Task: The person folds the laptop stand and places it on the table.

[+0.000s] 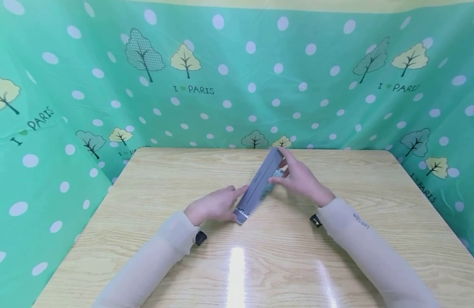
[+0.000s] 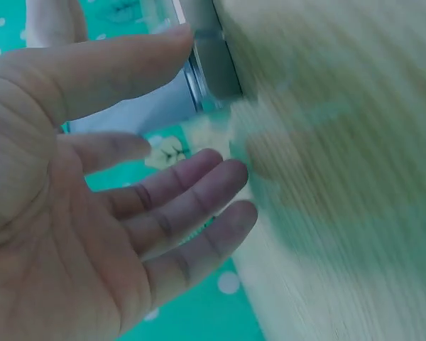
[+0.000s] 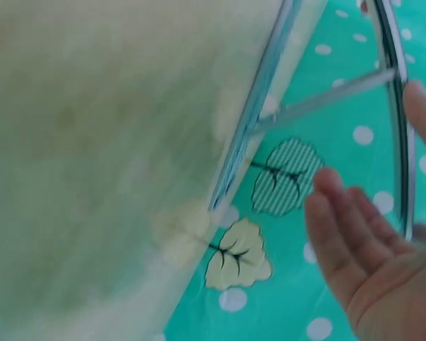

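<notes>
A long grey folding stand [image 1: 259, 182] is tilted up above the table, its hinged end low and toward me. Its raised panel, lower bar and connecting strut [image 3: 326, 103] show in the right wrist view. My left hand [image 1: 215, 204] holds the hinged end, thumb at the hinge and index finger along the panel's left edge; the other fingers [image 2: 199, 234] stay off it. At the far raised end, my right hand [image 1: 300, 174] grips the panel between thumb and index finger. Its remaining fingers [image 3: 341, 220] are free beside the strut.
The stand is over a light wooden table [image 1: 164, 171]. A green polka-dot cloth [image 1: 237, 77] with tree prints hangs behind and along the sides. Both wrists carry dark bands, partly under pale sleeves [image 1: 360, 244].
</notes>
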`<state>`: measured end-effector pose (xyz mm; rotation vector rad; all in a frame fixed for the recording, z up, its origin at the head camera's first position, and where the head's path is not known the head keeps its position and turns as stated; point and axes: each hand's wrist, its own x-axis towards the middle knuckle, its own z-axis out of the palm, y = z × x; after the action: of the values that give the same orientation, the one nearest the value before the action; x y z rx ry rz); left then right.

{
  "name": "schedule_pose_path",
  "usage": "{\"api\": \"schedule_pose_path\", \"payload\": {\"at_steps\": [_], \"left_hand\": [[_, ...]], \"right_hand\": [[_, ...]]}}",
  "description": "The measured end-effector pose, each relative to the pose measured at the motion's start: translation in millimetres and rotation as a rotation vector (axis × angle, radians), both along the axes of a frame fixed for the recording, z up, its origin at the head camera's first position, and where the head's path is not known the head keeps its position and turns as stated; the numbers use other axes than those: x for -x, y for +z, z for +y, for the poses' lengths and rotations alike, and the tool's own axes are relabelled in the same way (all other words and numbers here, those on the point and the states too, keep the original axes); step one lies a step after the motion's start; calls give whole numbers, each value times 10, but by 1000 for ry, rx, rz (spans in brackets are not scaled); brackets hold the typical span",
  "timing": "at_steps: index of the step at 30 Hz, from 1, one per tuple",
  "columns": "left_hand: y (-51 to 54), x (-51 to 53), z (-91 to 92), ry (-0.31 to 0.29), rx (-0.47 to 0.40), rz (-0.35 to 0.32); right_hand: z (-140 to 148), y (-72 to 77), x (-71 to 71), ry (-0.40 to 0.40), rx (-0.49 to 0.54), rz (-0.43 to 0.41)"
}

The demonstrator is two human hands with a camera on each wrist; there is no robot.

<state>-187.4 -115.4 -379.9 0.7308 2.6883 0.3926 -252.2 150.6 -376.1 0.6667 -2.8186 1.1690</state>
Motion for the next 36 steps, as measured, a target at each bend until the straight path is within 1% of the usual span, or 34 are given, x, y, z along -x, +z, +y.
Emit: {"api": "schedule_pose_path", "payload": {"at_steps": [2,4,6,10,13,17,21,26,30,33,36], "left_hand": [[-7,-56,37,-13,25,52],[-14,-111,83,-16,50,113],[-27,-160,130,-18,80,175],[-49,-223,201,7,113,239],[-60,-240,220,38,100,222],[-70,-234,207,67,66,188],[-68,-211,167,93,47,176],[-50,-159,110,117,48,156],[-27,-101,70,112,57,135],[-20,-44,39,96,74,135],[-18,13,4,82,73,133]], "right_hand": [[35,11,65,48,20,-17],[66,21,123,78,30,-34],[85,33,158,89,46,-53],[98,31,190,92,43,-60],[96,14,195,92,40,-50],[98,-3,178,85,40,-42],[104,-5,143,61,40,-47],[130,18,92,39,5,-40],[164,31,57,12,2,-20],[173,26,31,-3,10,-2],[160,22,-3,-20,7,21]]}}
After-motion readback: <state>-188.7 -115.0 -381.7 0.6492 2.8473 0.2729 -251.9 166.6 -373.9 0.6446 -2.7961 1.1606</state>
